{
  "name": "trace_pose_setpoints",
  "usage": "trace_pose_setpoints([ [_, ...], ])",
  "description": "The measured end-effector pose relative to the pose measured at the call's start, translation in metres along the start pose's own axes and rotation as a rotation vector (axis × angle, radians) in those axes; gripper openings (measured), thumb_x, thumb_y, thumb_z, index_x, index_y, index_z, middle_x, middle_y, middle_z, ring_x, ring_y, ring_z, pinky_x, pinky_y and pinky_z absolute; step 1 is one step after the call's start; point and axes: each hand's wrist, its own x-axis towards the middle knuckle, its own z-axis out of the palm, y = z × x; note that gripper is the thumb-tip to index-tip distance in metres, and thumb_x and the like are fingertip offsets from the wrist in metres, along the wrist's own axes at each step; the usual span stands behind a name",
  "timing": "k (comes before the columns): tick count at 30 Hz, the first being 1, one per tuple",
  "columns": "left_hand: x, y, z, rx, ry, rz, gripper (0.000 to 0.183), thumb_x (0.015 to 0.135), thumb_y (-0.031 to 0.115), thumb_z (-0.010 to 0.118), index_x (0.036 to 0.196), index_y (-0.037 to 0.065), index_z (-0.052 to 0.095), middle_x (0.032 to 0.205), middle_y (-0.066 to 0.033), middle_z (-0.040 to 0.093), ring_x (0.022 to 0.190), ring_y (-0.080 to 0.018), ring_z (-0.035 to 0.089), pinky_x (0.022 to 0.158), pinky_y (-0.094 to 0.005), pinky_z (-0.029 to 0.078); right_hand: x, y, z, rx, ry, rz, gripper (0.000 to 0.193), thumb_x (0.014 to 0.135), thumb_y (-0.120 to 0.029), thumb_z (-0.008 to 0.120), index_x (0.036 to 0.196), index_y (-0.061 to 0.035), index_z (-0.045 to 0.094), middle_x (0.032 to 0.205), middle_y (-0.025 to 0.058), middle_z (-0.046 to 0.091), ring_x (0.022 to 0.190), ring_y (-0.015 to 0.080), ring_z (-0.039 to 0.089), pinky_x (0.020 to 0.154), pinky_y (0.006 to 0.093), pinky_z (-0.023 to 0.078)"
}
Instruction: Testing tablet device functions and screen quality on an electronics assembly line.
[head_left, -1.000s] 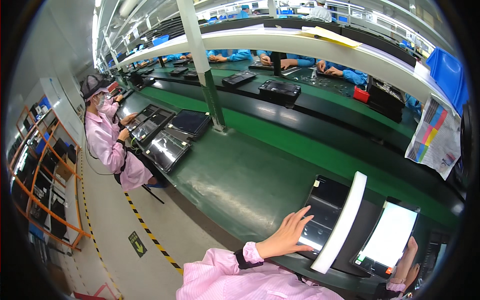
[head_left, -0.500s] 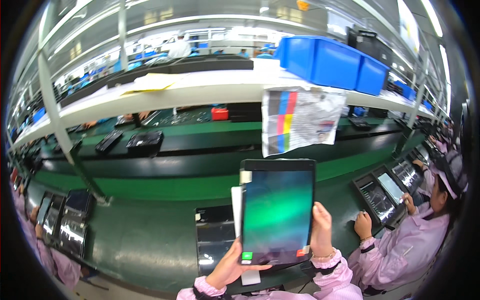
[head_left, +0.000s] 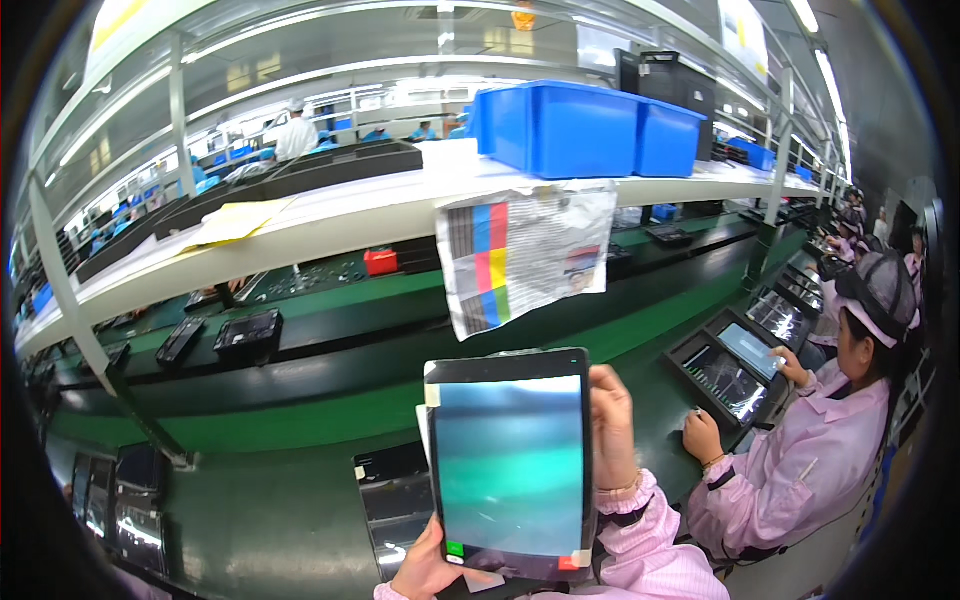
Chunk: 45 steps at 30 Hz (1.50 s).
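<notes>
A black tablet [head_left: 512, 465] with a lit screen is held up in front of me, tilted slightly. Its screen shows a blurred teal and green band, with small green and red patches at the lower corners. My left hand [head_left: 430, 568] grips the lower left corner, thumb at the front edge. Along the right edge is my right hand [head_left: 612, 425], its fingers curled around the upper part and partly hidden behind it. Pale tape pieces sit on the tablet's frame. Beside its left edge, a white strip [head_left: 424, 428] shows from behind.
Dark glossy panels [head_left: 390, 490] lie on the green bench [head_left: 250, 510] left of the tablet. A printed colour-bar sheet [head_left: 530, 255] hangs from the shelf holding blue bins [head_left: 585, 130]. At right, a co-worker [head_left: 810, 440] in pink sits by a tray of devices [head_left: 730, 370].
My view has swung right, so the shelf and bench shift left. The tablet's picture went from a green glow on dark to a paler banded one. My right hand sits higher along its edge.
</notes>
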Motion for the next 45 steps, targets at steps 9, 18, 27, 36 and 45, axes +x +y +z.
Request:
trace_pose_setpoints([
  [9,0.032,0.041,0.036,0.341,-0.242,0.038,0.05,0.098,0.037,0.037,0.142,0.021,0.018,0.142,-0.0108,0.032,0.121,-0.0411,0.046,0.078,-0.0675,0.049,0.009,0.007,-0.039,0.431,-0.527,0.551,0.053,0.098,-0.044,0.036,0.117,0.0018,0.056,0.111,0.0109,0.063,0.102,0.0198,0.058,0.091,0.0321,0.044],
  [18,0.091,0.081,0.119,0.786,-0.346,0.308,0.066,0.096,0.046,0.035,0.147,0.027,-0.004,0.147,-0.01,0.023,0.124,-0.0362,0.043,0.081,-0.0602,0.051,0.072,0.002,-0.017,0.174,-0.302,0.24,0.049,0.099,-0.04,0.038,0.126,-0.0009,0.049,0.123,0.0067,0.056,0.111,0.0165,0.053,0.095,0.0329,0.042],
  [27,0.121,0.089,0.133,0.904,-0.396,0.372,0.091,0.086,-0.001,0.053,0.146,0.036,-0.004,0.152,-0.0051,0.013,0.129,-0.0329,0.038,0.081,-0.0547,0.054,0.126,0.025,-0.03,0.277,-0.285,0.275,0.046,0.098,-0.039,0.041,0.126,-0.0038,0.048,0.122,0.0074,0.055,0.108,0.0198,0.054,0.093,0.0359,0.044],
  [36,0.129,0.1,0.13,0.913,-0.401,0.358,0.096,0.084,-0.005,0.054,0.146,0.037,-0.005,0.152,-0.005,0.013,0.13,-0.0333,0.037,0.082,-0.0553,0.054,0.13,0.025,-0.017,0.299,-0.313,0.249,0.043,0.099,-0.037,0.041,0.124,-0.0031,0.049,0.12,0.0073,0.055,0.107,0.0182,0.053,0.094,0.0351,0.043],
  [45,0.135,0.1,0.132,0.886,-0.419,0.324,0.095,0.084,-0.008,0.051,0.146,0.038,-0.004,0.152,-0.0046,0.013,0.13,-0.0333,0.036,0.083,-0.0564,0.053,0.135,0.023,-0.024,0.282,-0.295,0.251,0.044,0.099,-0.037,0.041,0.124,-0.0022,0.049,0.12,0.0082,0.056,0.107,0.0188,0.053,0.094,0.035,0.043],
])
